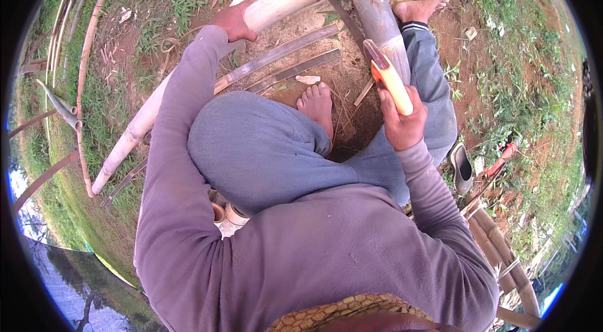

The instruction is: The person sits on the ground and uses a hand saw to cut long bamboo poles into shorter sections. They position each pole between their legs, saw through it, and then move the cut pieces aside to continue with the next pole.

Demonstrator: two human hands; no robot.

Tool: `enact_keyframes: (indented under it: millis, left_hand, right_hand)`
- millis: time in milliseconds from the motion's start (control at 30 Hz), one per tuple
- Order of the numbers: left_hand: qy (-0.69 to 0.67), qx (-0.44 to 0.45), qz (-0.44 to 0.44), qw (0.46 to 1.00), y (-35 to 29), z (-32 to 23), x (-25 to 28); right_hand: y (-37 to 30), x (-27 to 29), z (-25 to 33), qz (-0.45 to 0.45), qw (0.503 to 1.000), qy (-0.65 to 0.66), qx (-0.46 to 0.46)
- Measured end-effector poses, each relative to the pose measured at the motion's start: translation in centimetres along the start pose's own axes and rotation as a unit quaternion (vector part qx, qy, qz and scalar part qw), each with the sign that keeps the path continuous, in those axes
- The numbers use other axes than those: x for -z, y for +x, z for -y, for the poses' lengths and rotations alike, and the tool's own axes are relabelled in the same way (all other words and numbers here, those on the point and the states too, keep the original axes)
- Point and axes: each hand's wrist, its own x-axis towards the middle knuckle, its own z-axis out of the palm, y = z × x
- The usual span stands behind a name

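Note:
A long pale bamboo pole [292, 0] runs from the lower left to the top of the view and rests across a greyish bamboo log [375, 13]. Around the pole, near my left knee, my left hand [235, 21] is closed, steadying it. My right hand [405, 119] grips the orange handle of a hand saw [391, 82]. The saw's dark blade [344, 16] reaches up to the pole and meets it at a joint, just left of the log. Whether the teeth have cut in, I cannot tell.
Split bamboo strips [292, 68] lie on the soil between my feet. A dark shoe [461, 167] and a red-handled tool [502, 159] lie at the right. Several bamboo poles [500, 245] are stacked at the lower right; a thin upright pole [85, 93] stands at the left.

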Motion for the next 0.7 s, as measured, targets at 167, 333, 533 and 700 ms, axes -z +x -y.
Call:
enact_keyframes:
  millis: [167, 333, 533, 700]
  left_hand:
    - [0.031, 0.000, 0.025, 0.999, 1.6, -1.2, 0.6]
    - [0.078, 0.044, -0.017, 0.996, 0.2, -1.8, 0.4]
    - [0.095, 0.049, -0.068, 0.992, -1.0, -4.2, 0.1]
    - [0.095, 0.050, -0.120, 0.987, -3.0, -6.2, 0.7]
  right_hand:
    - [-0.2, -0.8, -3.8, -0.019, 1.000, 0.002, 0.017]
    - [6.7, -5.8, -2.9, -0.010, 0.998, 0.054, -0.017]
    - [5.9, -5.1, -3.4, 0.026, 0.984, 0.165, -0.063]
    - [4.9, -3.4, -3.4, 0.009, 0.989, 0.145, -0.031]
